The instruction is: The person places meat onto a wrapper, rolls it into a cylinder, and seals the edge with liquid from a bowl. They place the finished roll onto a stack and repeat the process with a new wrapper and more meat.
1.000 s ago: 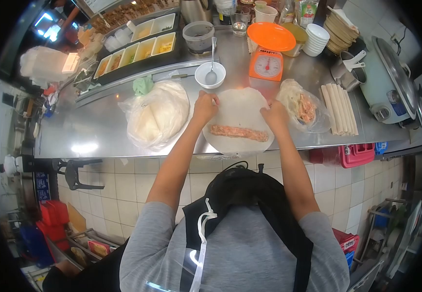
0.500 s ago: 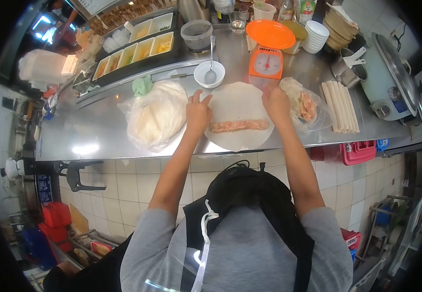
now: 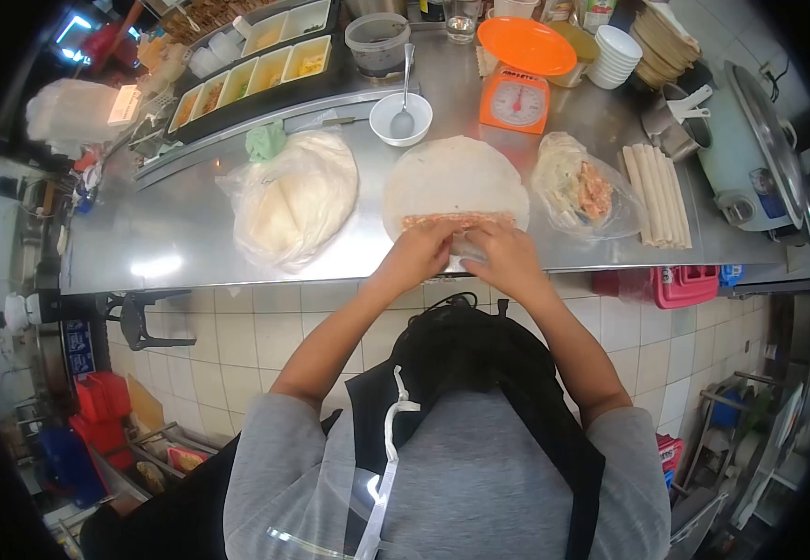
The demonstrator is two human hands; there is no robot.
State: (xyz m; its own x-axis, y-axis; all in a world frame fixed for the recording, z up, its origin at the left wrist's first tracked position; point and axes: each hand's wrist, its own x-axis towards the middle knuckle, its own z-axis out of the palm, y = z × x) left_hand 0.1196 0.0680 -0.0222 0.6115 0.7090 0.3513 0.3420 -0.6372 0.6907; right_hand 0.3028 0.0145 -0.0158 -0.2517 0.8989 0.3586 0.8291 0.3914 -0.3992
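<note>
A round, thin wrapper [image 3: 456, 177] lies flat on the steel counter in front of me. Across its near part runs a strip of pinkish minced filling [image 3: 433, 220]. Both hands are at the wrapper's near edge: my left hand [image 3: 419, 252] and my right hand [image 3: 506, 254] sit close together with curled fingers gripping that edge, their tips against the filling. My fingers hide part of the edge and strip. To the left is a plastic bag of stacked wrappers [image 3: 307, 201]. A plastic bag of filling [image 3: 594, 193] and several finished rolls [image 3: 657, 198] lie to the right.
A white bowl [image 3: 388, 135] with a spoon [image 3: 408, 79] stands behind the wrapper. Beyond it are an orange scale [image 3: 514, 105], a tub [image 3: 377, 51] and black-framed ingredient trays [image 3: 270, 75]. Stacked white bowls [image 3: 616, 58] and a large cooker [image 3: 746, 159] are at right.
Both hands have come from the wrapper's far left and right sides to its near edge, closing together there. They now cover part of the filling strip. The view has shifted slightly.
</note>
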